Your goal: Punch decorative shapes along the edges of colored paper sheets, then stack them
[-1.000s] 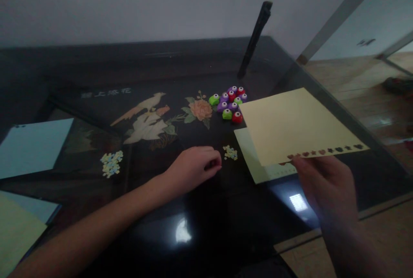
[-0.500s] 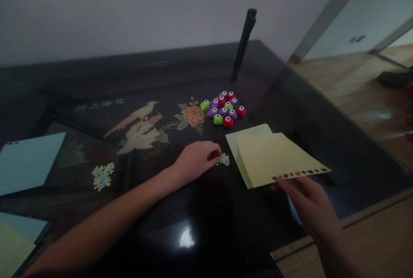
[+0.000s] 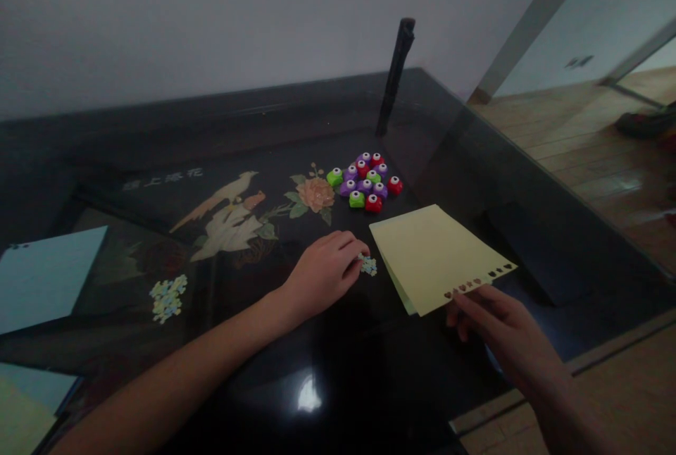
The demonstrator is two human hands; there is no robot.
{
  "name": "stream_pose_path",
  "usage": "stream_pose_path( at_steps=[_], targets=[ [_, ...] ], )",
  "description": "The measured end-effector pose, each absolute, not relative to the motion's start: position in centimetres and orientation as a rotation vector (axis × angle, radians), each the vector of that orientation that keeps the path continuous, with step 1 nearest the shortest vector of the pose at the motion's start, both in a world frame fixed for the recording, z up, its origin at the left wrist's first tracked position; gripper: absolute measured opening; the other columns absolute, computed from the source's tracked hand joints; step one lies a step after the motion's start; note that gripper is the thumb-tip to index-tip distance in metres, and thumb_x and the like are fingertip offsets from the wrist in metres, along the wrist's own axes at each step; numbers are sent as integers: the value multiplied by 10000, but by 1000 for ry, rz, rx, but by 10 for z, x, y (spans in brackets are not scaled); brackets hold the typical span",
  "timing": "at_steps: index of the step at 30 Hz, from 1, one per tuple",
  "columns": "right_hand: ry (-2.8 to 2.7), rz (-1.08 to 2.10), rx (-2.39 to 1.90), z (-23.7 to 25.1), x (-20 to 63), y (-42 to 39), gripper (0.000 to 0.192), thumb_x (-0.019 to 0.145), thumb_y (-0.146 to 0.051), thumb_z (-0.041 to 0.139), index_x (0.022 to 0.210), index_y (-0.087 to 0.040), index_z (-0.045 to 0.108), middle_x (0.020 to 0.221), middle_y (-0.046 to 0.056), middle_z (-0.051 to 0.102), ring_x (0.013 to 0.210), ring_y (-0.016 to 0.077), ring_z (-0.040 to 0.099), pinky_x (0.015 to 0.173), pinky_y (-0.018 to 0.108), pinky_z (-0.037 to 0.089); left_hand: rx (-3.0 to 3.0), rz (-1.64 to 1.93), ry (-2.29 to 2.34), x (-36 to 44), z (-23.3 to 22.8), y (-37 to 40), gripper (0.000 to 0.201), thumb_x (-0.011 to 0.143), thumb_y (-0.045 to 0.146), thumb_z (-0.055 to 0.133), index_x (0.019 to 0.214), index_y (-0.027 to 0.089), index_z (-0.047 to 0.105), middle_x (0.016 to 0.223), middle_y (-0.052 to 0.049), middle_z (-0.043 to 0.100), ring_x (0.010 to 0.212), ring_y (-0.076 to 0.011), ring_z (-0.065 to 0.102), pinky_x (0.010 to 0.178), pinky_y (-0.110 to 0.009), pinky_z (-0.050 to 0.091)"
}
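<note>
1. Left hand [image 3: 323, 273] rests on the dark glossy table [image 3: 327, 384], fingers curled, grip released, fingertips touching a small heap of paper cut-outs [image 3: 368, 265].
2. Right hand [image 3: 501, 332] pinches the near punched edge of a yellow sheet [image 3: 436, 254], lying nearly flat over another sheet.
3. Coloured punches [image 3: 365, 184] cluster just beyond the sheet.
4. A second cut-out heap [image 3: 167, 296] lies well to the left, near a blue sheet [image 3: 47, 275].

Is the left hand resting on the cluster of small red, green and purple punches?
No, the left hand lies at the small pile of paper cut-outs, well short of the cluster of colourful punches.
</note>
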State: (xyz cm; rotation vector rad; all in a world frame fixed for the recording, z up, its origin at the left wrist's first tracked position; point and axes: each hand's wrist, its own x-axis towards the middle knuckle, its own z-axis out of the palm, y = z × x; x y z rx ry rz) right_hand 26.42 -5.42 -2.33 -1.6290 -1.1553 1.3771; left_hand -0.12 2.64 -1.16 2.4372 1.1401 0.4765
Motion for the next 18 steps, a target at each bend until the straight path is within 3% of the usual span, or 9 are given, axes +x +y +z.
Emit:
stream_pose_path(
  at_steps=[4,7,11,14,18],
  targets=[
    [-1275,1357,-1691,-23,268,-56,347,843,-483,589,777,-151,665,608,44,634,494,143,575,459,267,464,2642,493,933,8,-22,13,266,930,213,475,1176,177,572,1229,-103,592,1164,-235,510,978,-404,429],
    [-1419,1071,-1844,-21,275,-58,383,841,-520,561,733,-170,673,573,33,620,454,140,550,412,256,428,2728,454,867,13,-34,7,351,937,282,491,1276,196,516,1355,-105,530,1289,-253,429,1093,-468,317],
    [-1527,591,-1904,-13,276,-49,338,843,-488,553,703,-203,669,568,25,637,490,159,582,474,272,455,2737,428,899,13,-42,6,383,926,317,515,1294,208,505,1370,-108,526,1309,-258,421,1120,-521,263],
    [-1602,472,-1820,-3,263,-29,270,833,-433,563,732,-206,668,680,48,702,607,194,649,542,289,485,2733,434,890,11,-43,8,391,925,315,516,1302,213,500,1385,-108,514,1322,-253,410,1123,-522,259],
    [-1739,400,-1684,4,239,-3,221,839,-369,560,719,-208,651,705,43,700,620,186,634,545,286,470,2725,444,880,11,-43,7,393,925,317,516,1305,218,498,1394,-110,504,1333,-254,397,1126,-531,248]
  ],
)
